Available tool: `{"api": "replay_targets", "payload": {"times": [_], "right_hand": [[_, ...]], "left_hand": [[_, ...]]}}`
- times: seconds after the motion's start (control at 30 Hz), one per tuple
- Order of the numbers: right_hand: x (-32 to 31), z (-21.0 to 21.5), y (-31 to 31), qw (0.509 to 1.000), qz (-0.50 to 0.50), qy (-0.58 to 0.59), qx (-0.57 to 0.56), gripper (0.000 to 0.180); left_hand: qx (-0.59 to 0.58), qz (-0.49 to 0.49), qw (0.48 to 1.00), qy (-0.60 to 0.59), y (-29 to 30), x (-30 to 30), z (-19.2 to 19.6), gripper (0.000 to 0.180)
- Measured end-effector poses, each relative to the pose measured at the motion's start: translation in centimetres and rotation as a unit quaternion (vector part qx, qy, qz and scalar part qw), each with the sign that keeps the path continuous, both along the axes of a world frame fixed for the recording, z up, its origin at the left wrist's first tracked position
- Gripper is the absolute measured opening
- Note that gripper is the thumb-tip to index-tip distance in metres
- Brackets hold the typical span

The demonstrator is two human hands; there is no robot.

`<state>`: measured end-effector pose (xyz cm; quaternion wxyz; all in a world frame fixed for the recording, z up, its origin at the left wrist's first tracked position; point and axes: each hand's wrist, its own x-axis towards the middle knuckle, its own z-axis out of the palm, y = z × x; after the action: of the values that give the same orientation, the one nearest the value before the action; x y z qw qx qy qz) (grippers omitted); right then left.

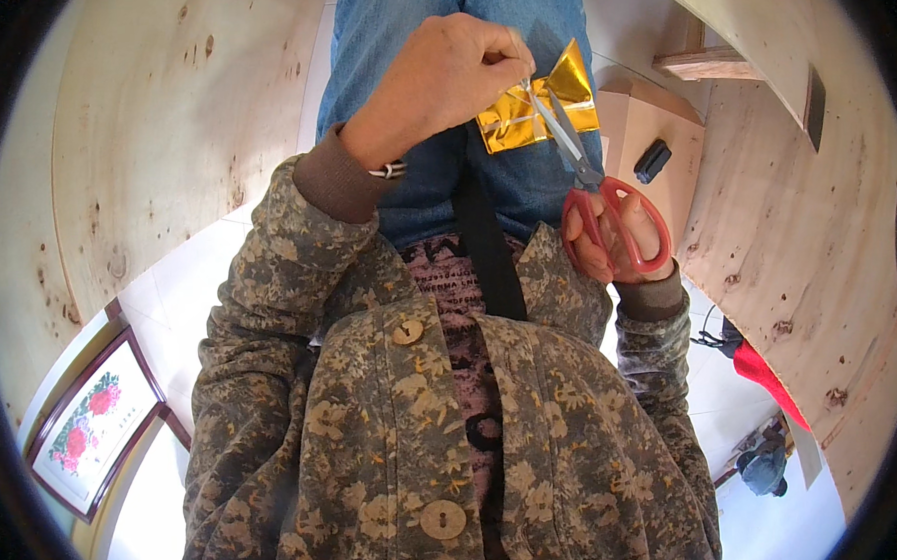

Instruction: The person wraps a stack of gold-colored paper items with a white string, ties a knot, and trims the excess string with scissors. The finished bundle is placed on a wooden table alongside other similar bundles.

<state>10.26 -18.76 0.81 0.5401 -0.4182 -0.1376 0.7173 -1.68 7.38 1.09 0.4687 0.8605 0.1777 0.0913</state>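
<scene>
My left hand (449,72) is closed in a pinch above my thighs, gripping the end of a thin pale string. Just beside its fingertips is a shiny gold foil packet (522,127) with pale string-like bands across it, over my jeans. In my right hand (622,237) is a pair of scissors (586,179) with red handles, my fingers through the loops. The blades are parted and point up toward the string, with their tips in front of the foil, close to my left fingers. Whether a blade touches the string, I cannot tell.
Plywood panels curve along the left (151,123) and the right (757,236). A cardboard box (662,121) with a small black object (652,161) on it stands right of my legs. Farther off are a framed flower picture (100,425) and a red cloth (768,376).
</scene>
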Motion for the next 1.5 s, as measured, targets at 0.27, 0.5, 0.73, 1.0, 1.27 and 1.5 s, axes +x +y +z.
{"api": "replay_targets", "payload": {"times": [0.27,0.5,0.73,1.0,1.27,1.5], "right_hand": [[0.1,0.3,0.2,1.000,0.006,-0.019,0.007,0.082],[-0.1,0.5,0.3,1.000,-0.003,-0.018,-0.007,0.080],[-0.1,0.4,0.3,1.000,-0.002,-0.015,-0.004,0.079],[-0.1,0.4,0.2,0.999,-0.005,-0.030,-0.010,0.081],[-0.1,0.7,0.1,0.999,-0.012,-0.019,-0.026,0.081],[0.1,0.2,0.4,1.000,0.007,-0.004,-0.006,0.081]], "left_hand": [[-0.058,-0.046,0.997,0.033,1.1,0.5,-0.5,0.025],[-0.103,-0.119,0.986,0.049,2.0,0.6,0.2,0.027],[-0.064,-0.227,0.972,-0.004,3.5,-0.1,0.2,0.039],[-0.131,-0.162,0.977,0.051,2.8,0.6,-0.5,0.032],[-0.139,-0.079,0.987,0.033,1.5,0.8,-0.8,0.025],[-0.126,-0.022,0.991,0.026,0.6,0.7,-1.0,0.020]]}}
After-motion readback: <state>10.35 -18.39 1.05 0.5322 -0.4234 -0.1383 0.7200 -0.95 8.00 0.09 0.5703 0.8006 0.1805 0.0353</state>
